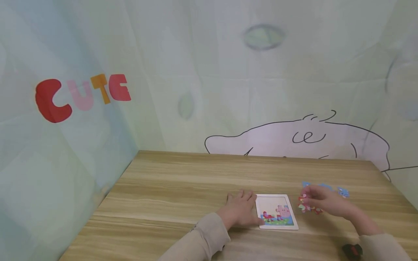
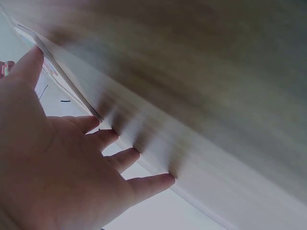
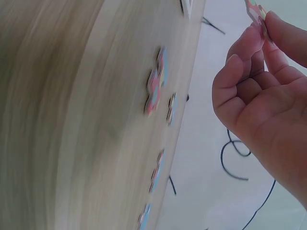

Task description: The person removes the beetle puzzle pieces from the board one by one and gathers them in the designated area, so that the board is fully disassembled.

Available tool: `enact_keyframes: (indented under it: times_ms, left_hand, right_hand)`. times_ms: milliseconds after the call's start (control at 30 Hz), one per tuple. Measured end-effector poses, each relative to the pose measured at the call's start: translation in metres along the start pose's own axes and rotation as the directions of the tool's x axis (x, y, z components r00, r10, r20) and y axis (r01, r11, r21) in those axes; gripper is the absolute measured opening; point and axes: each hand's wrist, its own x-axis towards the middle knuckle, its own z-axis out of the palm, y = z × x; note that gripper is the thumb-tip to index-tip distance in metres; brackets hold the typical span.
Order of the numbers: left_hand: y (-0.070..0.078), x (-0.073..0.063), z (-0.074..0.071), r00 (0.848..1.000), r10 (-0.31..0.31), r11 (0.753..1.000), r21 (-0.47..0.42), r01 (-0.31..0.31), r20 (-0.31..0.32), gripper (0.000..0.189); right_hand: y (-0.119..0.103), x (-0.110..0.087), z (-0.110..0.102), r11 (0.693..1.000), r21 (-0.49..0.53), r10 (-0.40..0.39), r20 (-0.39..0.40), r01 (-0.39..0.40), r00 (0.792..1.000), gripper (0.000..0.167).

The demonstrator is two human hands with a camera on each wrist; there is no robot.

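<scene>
Right wrist alone shows the right hand (image 3: 259, 91) pinching a puzzle piece (image 3: 255, 9); left hand (image 1: 240, 210) lies flat.

Right hand (image 1: 321, 203) hides some blurred puzzle pieces (image 1: 307, 207).

You have one light wooden table (image 1: 183, 188) before you, and on it one white rectangular puzzle board with a pink cartoon pig picture (image 1: 277, 211). Two hands are in view: one left hand (image 1: 240, 210) and one right hand (image 1: 323, 201). You hold one small pink-edged puzzle piece (image 3: 256, 12). The loose pastel jigsaw pieces (image 3: 157, 86) lying on the table number at least five in the right wrist view; blur keeps you from a firmer count.
</scene>
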Motion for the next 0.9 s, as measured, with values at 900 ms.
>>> enact_keyframes:
  times_ms: [900]
  left_hand:
    - [-0.002, 0.001, 0.004, 1.0, 0.008, 1.0, 0.007, -0.008, 0.013, 0.089]
  right_hand:
    - [0.033, -0.041, -0.03, 0.976, -0.13, 0.161, -0.1, -0.173, 0.982, 0.033]
